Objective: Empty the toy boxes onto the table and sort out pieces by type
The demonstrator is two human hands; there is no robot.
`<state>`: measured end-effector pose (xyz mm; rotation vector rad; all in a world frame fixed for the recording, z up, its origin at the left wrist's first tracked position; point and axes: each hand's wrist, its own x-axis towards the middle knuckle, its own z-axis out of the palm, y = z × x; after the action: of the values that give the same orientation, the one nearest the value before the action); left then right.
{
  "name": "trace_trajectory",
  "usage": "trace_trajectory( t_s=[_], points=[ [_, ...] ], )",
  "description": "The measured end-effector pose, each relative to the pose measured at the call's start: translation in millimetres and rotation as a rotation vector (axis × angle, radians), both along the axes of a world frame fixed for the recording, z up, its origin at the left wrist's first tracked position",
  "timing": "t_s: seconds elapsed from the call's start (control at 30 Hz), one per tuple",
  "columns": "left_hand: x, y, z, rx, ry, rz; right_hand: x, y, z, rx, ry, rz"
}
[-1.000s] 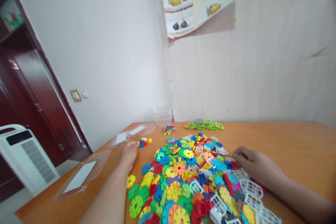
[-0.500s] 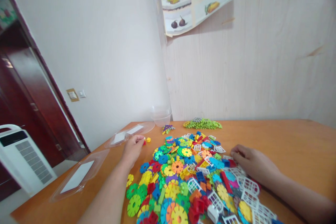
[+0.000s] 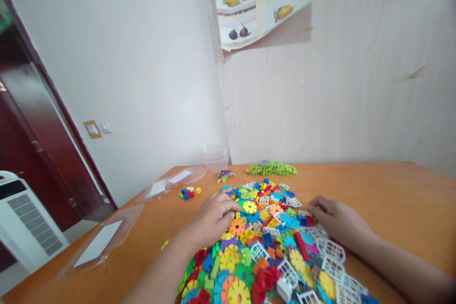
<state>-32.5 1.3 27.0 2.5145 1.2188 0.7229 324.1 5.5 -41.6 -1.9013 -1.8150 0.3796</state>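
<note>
A big heap of bright plastic building pieces [image 3: 263,242], toothed discs, small blocks and white lattice panels, covers the orange wooden table [image 3: 374,190]. My left hand [image 3: 213,218] lies on the heap's left side with fingers curled down onto the discs; what they grip is hidden. My right hand [image 3: 335,221] rests on the heap's right side among white panels, fingers curled, its hold not visible. A small cluster of little blocks [image 3: 188,193] sits apart to the left.
A pile of green pieces [image 3: 271,168] and a small purple cluster [image 3: 223,175] lie at the back. A clear tub [image 3: 214,157] stands by the wall. Two clear lids [image 3: 171,182] [image 3: 101,242] lie along the left edge. A white appliance [image 3: 24,221] stands on the floor.
My left hand left the small block cluster at the left and moved right onto the heap. The cluster now lies uncovered. My right hand has barely shifted.
</note>
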Motion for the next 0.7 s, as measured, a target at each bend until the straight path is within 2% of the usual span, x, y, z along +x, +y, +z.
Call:
trace_trajectory(
  t_s=[0.2,0.4,0.57,0.7],
  points=[
    [0,-1,2.8,0.008,0.004,0.018,0,0,0.1,-0.005,0.021,-0.007],
    [5,-5,4.1,-0.08,-0.094,0.071,1,1,-1.9,0.007,0.026,0.0],
    [-2,-1,6.6,-0.223,-0.323,0.183,2,1,-2.2,0.004,0.013,0.01],
    [-31,17,5.9,-0.182,-0.58,0.366,2,0,-1.8,-0.003,0.018,0.02]
  ],
)
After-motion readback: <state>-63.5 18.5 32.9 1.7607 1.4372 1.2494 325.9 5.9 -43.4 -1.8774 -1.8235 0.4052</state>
